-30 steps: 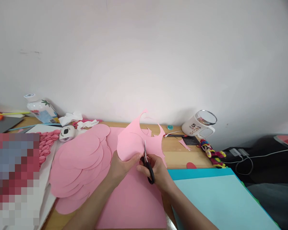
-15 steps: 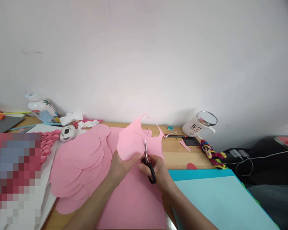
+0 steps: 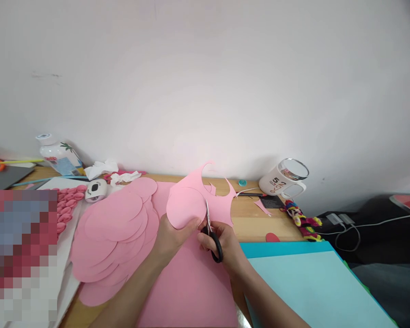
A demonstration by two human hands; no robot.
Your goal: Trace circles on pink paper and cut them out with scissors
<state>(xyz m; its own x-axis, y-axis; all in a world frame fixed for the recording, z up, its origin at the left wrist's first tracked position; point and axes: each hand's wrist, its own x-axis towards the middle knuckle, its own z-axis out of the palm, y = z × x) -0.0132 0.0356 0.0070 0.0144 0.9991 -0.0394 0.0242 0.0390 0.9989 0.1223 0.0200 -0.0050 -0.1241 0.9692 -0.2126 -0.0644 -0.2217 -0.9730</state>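
My left hand (image 3: 174, 234) pinches a pink paper circle (image 3: 186, 207) by its lower edge, thumb on top. The circle is still joined to a pink sheet (image 3: 220, 205) whose outer edge has several curved cut-outs. In my right hand (image 3: 223, 239) are black-handled scissors (image 3: 216, 248), their blades pointing up along the circle's right side. Just left of my hands lies a heap of pink paper circles (image 3: 112, 223). Under both hands a larger pink sheet (image 3: 191, 287) rests on the wooden table.
A white mug (image 3: 283, 177) stands at the back right, beside a colourful knitted doll (image 3: 300, 221). Light blue sheets (image 3: 314, 282) lie at the right. At the back left are a white bottle (image 3: 59, 155), crumpled tissues (image 3: 102, 168) and a small white device (image 3: 96, 190).
The cut-out sheet has shifted very slightly to the right at its upper edge. Both hands and the scissors keep nearly the same place.
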